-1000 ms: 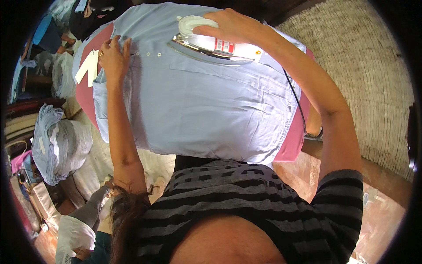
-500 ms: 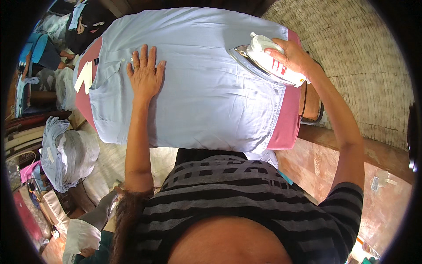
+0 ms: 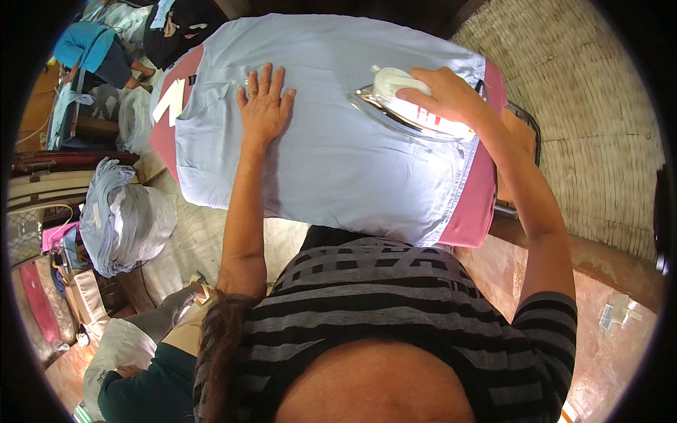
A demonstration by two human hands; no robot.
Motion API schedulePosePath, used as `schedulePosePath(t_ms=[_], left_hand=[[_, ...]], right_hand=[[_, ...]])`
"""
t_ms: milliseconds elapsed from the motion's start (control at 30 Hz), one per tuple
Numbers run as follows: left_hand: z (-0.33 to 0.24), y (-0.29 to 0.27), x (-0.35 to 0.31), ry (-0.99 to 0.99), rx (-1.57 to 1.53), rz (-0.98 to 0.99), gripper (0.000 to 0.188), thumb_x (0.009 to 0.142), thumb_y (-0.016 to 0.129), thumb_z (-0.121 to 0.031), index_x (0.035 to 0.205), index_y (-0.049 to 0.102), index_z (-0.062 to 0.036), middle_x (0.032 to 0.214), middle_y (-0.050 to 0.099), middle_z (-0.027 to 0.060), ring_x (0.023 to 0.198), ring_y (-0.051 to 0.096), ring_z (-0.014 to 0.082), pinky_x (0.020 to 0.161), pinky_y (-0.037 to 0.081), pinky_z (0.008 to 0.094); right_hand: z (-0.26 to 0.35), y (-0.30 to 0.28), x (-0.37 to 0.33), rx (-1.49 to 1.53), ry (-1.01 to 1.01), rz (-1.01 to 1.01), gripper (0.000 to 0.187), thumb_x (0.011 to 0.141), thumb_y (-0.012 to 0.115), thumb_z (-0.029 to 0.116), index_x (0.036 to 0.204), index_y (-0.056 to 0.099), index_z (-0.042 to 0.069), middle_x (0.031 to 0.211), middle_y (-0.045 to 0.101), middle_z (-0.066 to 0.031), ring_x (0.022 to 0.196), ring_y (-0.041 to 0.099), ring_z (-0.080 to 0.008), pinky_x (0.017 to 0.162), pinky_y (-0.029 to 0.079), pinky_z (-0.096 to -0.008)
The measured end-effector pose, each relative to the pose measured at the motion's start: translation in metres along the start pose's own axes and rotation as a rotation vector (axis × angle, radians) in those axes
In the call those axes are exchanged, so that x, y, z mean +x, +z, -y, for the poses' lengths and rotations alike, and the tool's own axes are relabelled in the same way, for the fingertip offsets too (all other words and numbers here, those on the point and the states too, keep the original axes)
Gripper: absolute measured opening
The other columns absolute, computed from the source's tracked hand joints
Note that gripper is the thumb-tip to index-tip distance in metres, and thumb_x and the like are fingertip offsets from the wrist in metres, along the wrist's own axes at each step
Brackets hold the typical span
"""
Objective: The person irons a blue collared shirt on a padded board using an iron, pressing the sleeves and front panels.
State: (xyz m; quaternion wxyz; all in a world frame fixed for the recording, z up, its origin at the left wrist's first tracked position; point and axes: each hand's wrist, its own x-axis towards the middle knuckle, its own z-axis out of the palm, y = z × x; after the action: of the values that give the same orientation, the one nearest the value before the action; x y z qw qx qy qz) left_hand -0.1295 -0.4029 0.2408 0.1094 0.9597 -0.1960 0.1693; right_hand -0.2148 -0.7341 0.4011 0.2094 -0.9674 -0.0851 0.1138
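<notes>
Light-blue shirt [image 3: 321,155] lies flat beneath left hand [image 3: 265,106].

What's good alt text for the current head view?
Right hand grips a white-and-silver iron over a pale blue cloth garment spread on a pink ironing board; the left hand lies flat on the garment. A cream V-shaped strip lies at the board's left end.

Shirt [image 3: 331,162] on ironing board [image 3: 474,215], iron [image 3: 400,107] at right, clothes pile [image 3: 137,220] at left
</notes>
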Motion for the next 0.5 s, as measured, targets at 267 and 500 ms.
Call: schedulePosePath(t_ms=[267, 500], left_hand=[[-0.007, -0.004, 0.005, 0.010, -0.046, -0.041, 0.057, 0.097, 0.044, -0.047, 0.145, 0.045, -0.0180, 0.156, 0.035, 0.0086, 0.144, 0.028, 0.0381, 0.113, 0.018, 0.0614], [-0.003, -0.005, -0.001, -0.015, -0.067, -0.050, 0.057, 0.096, 0.045, -0.045, 0.145, 0.046, -0.0160, 0.156, 0.035, 0.0106, 0.144, 0.028, 0.0396, 0.113, 0.016, 0.0620]], right_hand=[[0.028, 0.017, 0.041, 0.017, -0.080, -0.084, 0.056, 0.090, 0.057, 0.060, 0.098, 0.069, 0.006, 0.075, 0.067, -0.0200, 0.071, 0.064, -0.0364, 0.067, 0.050, -0.0448], [0.040, 0.016, 0.028, 0.131, 0.109, -0.058, 0.049, 0.094, 0.059, 0.049, 0.111, 0.068, 0.003, 0.083, 0.070, -0.0183, 0.073, 0.067, -0.0264, 0.071, 0.052, -0.0370]])
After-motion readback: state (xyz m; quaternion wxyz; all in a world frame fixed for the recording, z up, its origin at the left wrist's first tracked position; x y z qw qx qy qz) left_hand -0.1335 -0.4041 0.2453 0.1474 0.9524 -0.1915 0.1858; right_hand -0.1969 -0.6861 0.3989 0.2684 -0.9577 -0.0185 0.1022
